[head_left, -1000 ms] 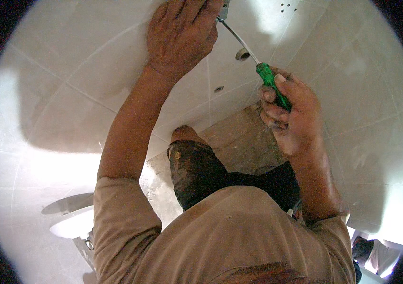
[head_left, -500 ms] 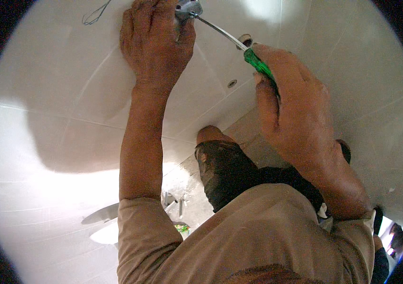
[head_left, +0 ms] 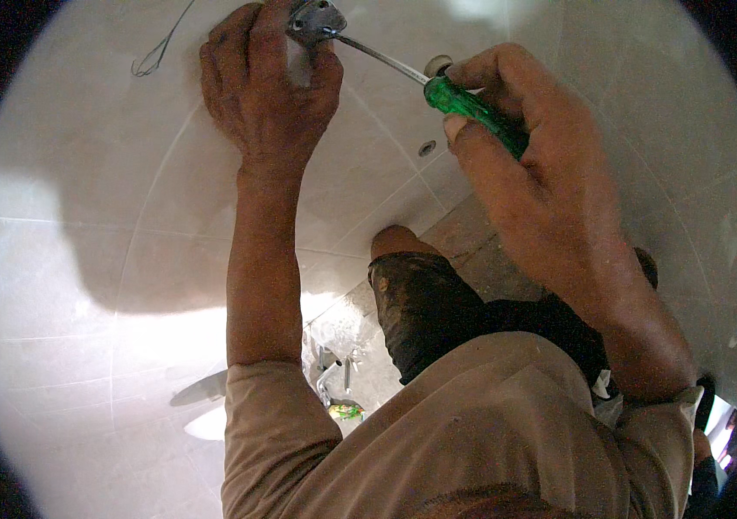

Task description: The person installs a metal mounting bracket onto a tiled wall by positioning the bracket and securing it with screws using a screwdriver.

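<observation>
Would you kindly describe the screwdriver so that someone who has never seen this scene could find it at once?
Against the pale tiled wall, find the person's right hand. It grips the screwdriver, whose thin shaft slants up and left to a metal bracket at the left hand. Its green handle sets it apart from the plain grey bracket.

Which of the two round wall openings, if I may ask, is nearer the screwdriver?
The larger, upper opening, right beside the screwdriver; the lower opening sits apart.
</observation>
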Demonstrator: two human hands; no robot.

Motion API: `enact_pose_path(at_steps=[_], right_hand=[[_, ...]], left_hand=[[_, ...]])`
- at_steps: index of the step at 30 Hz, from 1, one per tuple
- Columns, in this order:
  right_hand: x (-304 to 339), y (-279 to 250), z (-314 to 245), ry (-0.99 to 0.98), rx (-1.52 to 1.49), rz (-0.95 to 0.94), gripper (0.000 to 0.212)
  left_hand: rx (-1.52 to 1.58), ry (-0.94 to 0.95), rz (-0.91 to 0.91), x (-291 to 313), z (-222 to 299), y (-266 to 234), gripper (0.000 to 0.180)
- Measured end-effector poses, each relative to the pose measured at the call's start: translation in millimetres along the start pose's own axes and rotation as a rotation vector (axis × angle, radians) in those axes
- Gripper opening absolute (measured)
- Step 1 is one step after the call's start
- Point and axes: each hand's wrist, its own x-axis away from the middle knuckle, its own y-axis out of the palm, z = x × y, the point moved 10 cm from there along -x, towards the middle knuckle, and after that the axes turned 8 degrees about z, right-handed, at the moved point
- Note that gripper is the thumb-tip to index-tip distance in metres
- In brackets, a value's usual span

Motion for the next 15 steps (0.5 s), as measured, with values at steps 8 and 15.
enact_pose_path(at_steps=[8,15], right_hand=[[2.2,0.9,-10.8,-0.044,0.075,0.009,0.015],[16.2,0.5,-6.6,0.004,0.246,-0.076,0.019]], left_hand=[[0.587,-0.509,0.349,17.1,-32.7,-4.5,0.053],[-0.03,-0.094,-0.034,6.2,-13.9,-5.6,0.055]])
